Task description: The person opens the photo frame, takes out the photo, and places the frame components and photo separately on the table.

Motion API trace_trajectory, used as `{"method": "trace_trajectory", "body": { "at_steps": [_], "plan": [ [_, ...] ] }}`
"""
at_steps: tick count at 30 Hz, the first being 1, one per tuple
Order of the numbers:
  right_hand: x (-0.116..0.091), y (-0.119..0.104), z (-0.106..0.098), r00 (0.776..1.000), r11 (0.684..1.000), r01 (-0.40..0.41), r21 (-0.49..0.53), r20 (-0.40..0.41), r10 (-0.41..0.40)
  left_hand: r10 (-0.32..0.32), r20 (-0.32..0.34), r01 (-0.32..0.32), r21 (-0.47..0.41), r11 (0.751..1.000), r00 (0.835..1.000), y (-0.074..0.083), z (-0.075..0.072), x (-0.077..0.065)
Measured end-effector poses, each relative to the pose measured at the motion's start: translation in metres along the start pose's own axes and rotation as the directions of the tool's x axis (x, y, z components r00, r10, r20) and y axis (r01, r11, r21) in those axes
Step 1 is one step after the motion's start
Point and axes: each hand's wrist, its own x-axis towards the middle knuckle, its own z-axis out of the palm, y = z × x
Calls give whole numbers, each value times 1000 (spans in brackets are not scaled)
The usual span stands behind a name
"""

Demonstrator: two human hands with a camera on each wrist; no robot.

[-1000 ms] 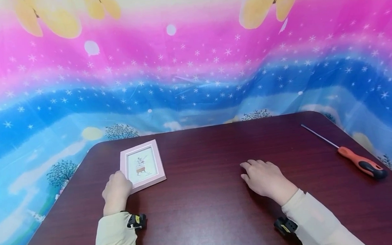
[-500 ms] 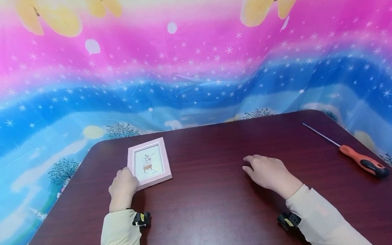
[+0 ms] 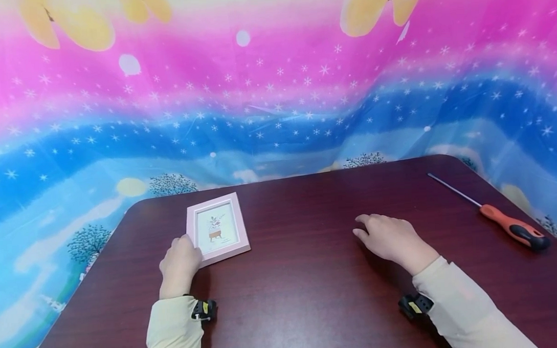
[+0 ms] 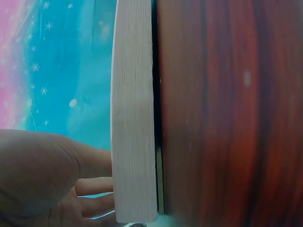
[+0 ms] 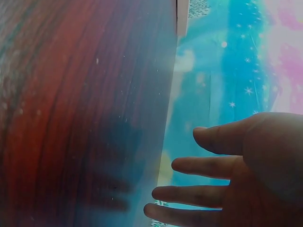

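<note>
A pink picture frame [image 3: 219,228] lies face up at the left of the table, showing a drawing of a potted plant. My left hand [image 3: 181,259] grips it by its near left corner. In the left wrist view, the frame's pale side [image 4: 135,113] runs just above the table, and the thumb of the left hand [image 4: 52,175] reaches its face; part of the fingers is hidden behind it. My right hand [image 3: 393,239] hovers over the right half of the table, fingers relaxed and holding nothing. Seen from the right wrist, its fingers [image 5: 203,195] are extended and apart.
A screwdriver [image 3: 510,226] with an orange and black handle lies at the right, its shaft pointing to the far edge. The dark red wooden table [image 3: 286,276] ends at a colourful cloth backdrop [image 3: 275,92] behind it.
My left hand has slid the picture frame to the right and slightly away from me. The right hand has shifted a little right and away. The screwdriver stays in place.
</note>
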Motion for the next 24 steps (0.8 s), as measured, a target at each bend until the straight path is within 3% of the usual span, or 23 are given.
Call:
{"method": "trace_trajectory", "body": {
  "at_steps": [10,24],
  "plan": [
    [-1,-1,2,1000,1000,8,6,-10,-8,48,9,-47,-36,998,999,19,10,0],
    [-3,-5,1,1000,1000,-1,11,4,1,77,-10,-78,-52,996,997,33,14,-3]
  ]
}}
